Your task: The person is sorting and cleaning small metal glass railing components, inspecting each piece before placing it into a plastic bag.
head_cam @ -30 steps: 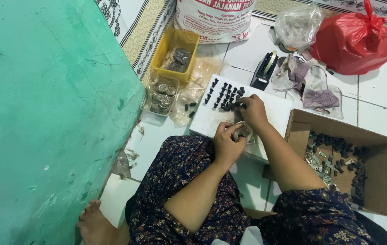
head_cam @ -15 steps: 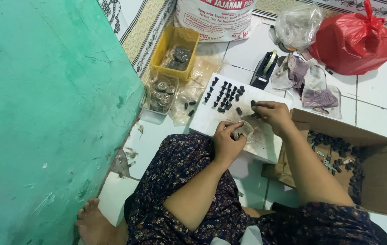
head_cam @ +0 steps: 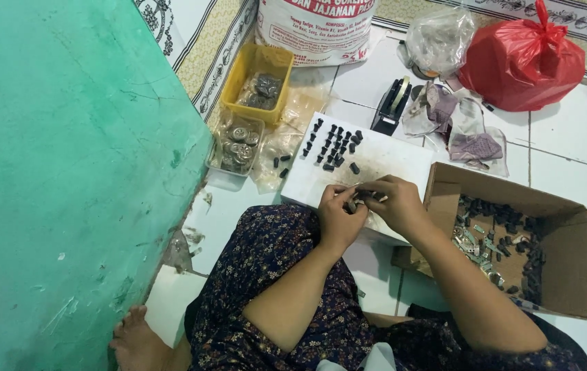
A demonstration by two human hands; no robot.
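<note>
I sit on a tiled floor with a white foam board (head_cam: pixel 383 161) in front of my knees. Several small black pieces (head_cam: pixel 333 145) stand in rows on its far left part. My left hand (head_cam: pixel 338 216) and my right hand (head_cam: pixel 393 203) meet over the board's near edge, fingertips together around small metal and black parts (head_cam: pixel 361 199). Both hands pinch these parts; what exactly each one holds is hidden by the fingers.
An open cardboard box (head_cam: pixel 555 227) of dark and metal parts lies at my right. A yellow tray (head_cam: pixel 259 82) and a clear tub (head_cam: pixel 235 144) of metal pieces sit at the left by a green wall (head_cam: pixel 67 172). Tape dispenser (head_cam: pixel 390 106), plastic bags and a red bag (head_cam: pixel 520 62) lie behind.
My right hand has come back from the board's black pieces toward me and joined my left hand at the near edge. The left hand stayed nearly in place.
</note>
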